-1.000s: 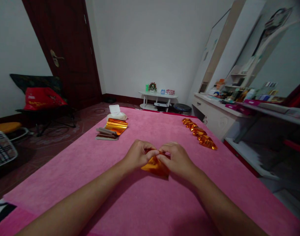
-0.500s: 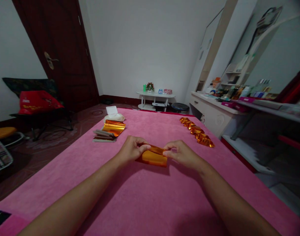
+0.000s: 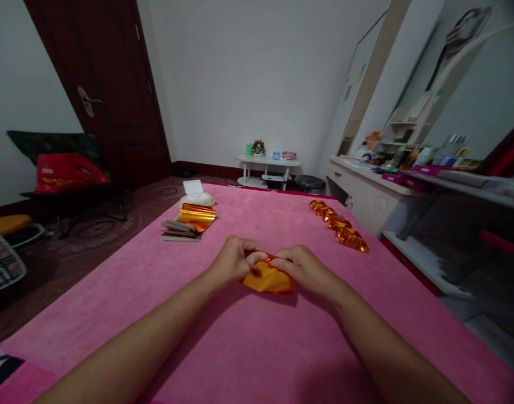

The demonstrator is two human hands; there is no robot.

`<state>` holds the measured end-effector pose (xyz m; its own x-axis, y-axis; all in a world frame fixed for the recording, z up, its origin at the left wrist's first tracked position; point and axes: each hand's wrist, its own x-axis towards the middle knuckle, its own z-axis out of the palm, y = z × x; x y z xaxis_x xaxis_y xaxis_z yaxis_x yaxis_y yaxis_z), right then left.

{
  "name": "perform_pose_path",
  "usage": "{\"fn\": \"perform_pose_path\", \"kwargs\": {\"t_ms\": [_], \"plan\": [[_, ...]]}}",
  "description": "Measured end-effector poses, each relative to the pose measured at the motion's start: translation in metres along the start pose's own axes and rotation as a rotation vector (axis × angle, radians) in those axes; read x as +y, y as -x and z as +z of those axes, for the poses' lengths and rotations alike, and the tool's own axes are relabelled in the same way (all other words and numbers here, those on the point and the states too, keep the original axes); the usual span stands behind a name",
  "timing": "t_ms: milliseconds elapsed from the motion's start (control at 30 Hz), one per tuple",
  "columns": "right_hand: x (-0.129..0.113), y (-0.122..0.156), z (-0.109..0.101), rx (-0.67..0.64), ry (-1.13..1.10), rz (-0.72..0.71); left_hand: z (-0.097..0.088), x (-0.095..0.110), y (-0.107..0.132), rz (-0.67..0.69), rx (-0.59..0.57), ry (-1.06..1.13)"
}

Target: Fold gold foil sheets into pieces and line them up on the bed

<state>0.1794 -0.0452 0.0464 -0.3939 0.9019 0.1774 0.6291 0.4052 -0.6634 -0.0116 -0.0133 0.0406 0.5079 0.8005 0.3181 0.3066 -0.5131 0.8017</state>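
Note:
Between my hands is a sheet of shiny orange-gold foil paper [image 3: 269, 279], its far edge rolled or folded over and its near part hanging toward me. My left hand [image 3: 237, 259] pinches that far edge on the left, thumb on top. On the right, my right hand [image 3: 301, 266] grips the same edge, its thumb close to the left one. Fingers behind the paper are hidden. At the left lies a stack of foil paper [image 3: 197, 217] with its top sheets curling up. A row of folded gold foil pieces [image 3: 339, 225] lies at the right.
A pink cloth [image 3: 257, 342] covers the table. Behind the foil stack sits a white pack with its lid up [image 3: 193, 193]. To the right stands a dresser [image 3: 362, 185] crowded with bottles. A red bag [image 3: 69, 173] rests on a chair at the left.
My hands have come closer together along the foil's far edge. The sheet, flatter before, is now bunched and creased at its middle.

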Motion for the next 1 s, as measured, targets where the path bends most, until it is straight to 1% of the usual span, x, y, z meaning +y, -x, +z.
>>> {"fn": "perform_pose_path", "kwargs": {"t_ms": [67, 133, 200, 233, 267, 300, 400, 467, 533, 633, 667, 733, 833, 900, 1000], "plan": [[0.012, 0.002, -0.007, 0.026, -0.057, 0.040, -0.009, -0.007, -0.002, -0.020, 0.054, -0.014], [0.025, 0.002, -0.016, 0.071, -0.120, 0.108, -0.019, -0.016, -0.004, -0.034, 0.143, -0.044], [0.032, 0.002, -0.021, 0.177, -0.205, 0.175, -0.025, -0.022, -0.005, -0.057, 0.217, -0.055], [0.033, 0.001, -0.021, 0.231, -0.245, 0.187, -0.025, -0.023, -0.006, -0.065, 0.229, -0.055], [0.031, -0.001, -0.019, 0.272, -0.279, 0.183, -0.024, -0.024, -0.006, -0.067, 0.222, -0.055], [0.027, -0.002, -0.016, 0.288, -0.301, 0.163, -0.022, -0.023, -0.006, -0.066, 0.206, -0.056], [0.013, -0.005, -0.003, 0.243, -0.299, 0.106, -0.016, -0.018, -0.005, -0.066, 0.171, -0.064], [0.005, -0.005, 0.003, 0.230, -0.265, 0.099, -0.015, -0.012, -0.003, -0.057, 0.154, -0.106], [0.001, -0.004, 0.007, 0.225, -0.220, 0.107, -0.016, -0.004, -0.001, 0.028, 0.143, -0.244], [-0.003, -0.004, 0.012, 0.218, -0.157, 0.107, -0.015, 0.013, 0.001, 0.284, 0.149, -0.609], [-0.004, -0.003, 0.014, 0.224, -0.151, 0.098, -0.013, 0.018, 0.001, 0.357, 0.129, -0.714], [-0.008, -0.003, 0.020, 0.227, -0.176, 0.067, -0.008, 0.024, 0.000, 0.437, 0.070, -0.869], [-0.016, -0.002, 0.025, 0.180, -0.268, 0.024, -0.003, 0.021, -0.001, 0.492, 0.027, -0.965], [-0.023, 0.000, 0.026, 0.141, -0.324, 0.008, -0.004, 0.014, -0.001, 0.552, 0.048, -0.976], [-0.031, 0.001, 0.023, 0.128, -0.354, 0.016, -0.010, 0.004, 0.001, 0.645, 0.128, -0.986]]}}
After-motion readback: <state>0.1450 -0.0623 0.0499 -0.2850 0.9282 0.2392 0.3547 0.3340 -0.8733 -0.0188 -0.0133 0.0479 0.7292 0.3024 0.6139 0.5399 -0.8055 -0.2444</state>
